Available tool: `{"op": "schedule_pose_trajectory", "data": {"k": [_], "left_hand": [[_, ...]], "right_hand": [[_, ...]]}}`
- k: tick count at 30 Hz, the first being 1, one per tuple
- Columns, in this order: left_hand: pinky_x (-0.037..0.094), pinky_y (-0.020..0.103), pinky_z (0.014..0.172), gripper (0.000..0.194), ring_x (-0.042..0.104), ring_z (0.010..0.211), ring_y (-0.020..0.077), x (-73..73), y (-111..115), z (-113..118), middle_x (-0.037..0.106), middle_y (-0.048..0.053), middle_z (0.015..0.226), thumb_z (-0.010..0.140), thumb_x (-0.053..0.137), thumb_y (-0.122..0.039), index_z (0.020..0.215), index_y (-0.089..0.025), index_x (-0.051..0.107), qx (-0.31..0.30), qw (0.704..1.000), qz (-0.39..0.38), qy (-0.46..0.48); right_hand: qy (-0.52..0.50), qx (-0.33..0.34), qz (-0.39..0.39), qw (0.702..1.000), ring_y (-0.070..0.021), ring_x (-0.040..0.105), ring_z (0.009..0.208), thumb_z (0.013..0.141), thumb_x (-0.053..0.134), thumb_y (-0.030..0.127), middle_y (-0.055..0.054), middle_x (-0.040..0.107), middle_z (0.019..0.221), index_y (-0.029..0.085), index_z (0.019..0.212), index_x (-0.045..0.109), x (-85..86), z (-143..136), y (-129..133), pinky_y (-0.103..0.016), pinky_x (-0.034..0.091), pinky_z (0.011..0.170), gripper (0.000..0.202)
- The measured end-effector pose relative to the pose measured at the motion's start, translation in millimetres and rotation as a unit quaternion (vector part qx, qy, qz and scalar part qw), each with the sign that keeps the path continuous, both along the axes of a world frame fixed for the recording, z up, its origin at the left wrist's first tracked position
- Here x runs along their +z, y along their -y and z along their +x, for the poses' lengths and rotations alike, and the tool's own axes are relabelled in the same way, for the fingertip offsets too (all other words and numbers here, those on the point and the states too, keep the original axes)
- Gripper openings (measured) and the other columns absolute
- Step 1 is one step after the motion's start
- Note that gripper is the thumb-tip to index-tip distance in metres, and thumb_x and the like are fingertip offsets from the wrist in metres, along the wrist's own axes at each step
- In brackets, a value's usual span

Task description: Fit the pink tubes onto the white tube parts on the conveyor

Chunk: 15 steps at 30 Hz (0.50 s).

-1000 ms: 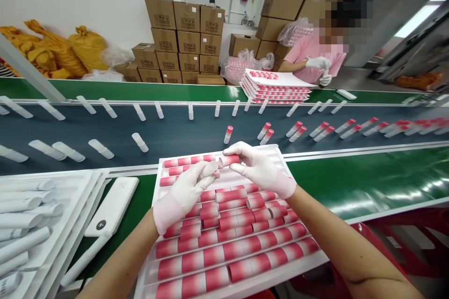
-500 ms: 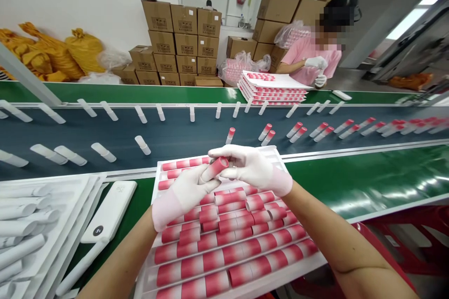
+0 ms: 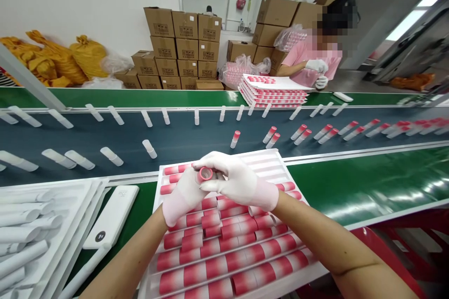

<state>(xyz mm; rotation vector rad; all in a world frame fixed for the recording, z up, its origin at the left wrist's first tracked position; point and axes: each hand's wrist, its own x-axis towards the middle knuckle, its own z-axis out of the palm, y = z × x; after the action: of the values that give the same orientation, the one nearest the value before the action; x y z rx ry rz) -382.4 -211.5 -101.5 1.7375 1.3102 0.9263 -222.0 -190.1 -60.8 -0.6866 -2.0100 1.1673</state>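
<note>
Near the middle of the frame, above the white tray (image 3: 270, 162), the left hand (image 3: 184, 192) grips an open-mouthed pink tube (image 3: 206, 174) while the right hand (image 3: 235, 178) curls narrowly beside its rim, any hold unclear, and a light, even grip would likely spare the wall.

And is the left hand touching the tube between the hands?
Touching: the head view shows the left hand gripping the tube just below its red rim.
</note>
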Motion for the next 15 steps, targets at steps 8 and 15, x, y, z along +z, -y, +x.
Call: {"op": "schedule_pose_trajectory", "data": {"k": [8, 15], "left_hand": [[0.049, 0.032, 0.063, 0.012, 0.056, 0.065, 0.0181, -4.9, 0.8, 15.6, 0.057, 0.001, 0.068, 0.082, 0.051, -0.024, 0.071, -0.022, 0.045, 0.135, 0.989, 0.049, -0.029], [0.034, 0.056, 0.116, 0.076, 0.04, 0.14, 0.0426, -8.4, -51.0, -69.3, 0.044, 0.024, 0.144, 0.069, 0.08, -0.032, 0.135, -0.014, 0.047, 0.334, 0.918, 0.095, -0.193]], "right_hand": [[-0.003, -0.184, 0.022, 0.983, -0.0147, 0.059, 0.072, 0.076, 0.078, 0.025, 0.0, 0.061, 0.081, 0.022, 0.085, 0.069, -8.1, -16.1, 14.4, -0.027, 0.051, 0.065, 0.013], [0.176, -0.373, -0.046, 0.91, -0.0137, 0.062, 0.061, 0.084, 0.064, 0.027, -0.004, 0.075, 0.089, 0.018, 0.114, 0.066, -23.7, 38.0, -86.2, -0.026, 0.052, 0.059, 0.031]]}}
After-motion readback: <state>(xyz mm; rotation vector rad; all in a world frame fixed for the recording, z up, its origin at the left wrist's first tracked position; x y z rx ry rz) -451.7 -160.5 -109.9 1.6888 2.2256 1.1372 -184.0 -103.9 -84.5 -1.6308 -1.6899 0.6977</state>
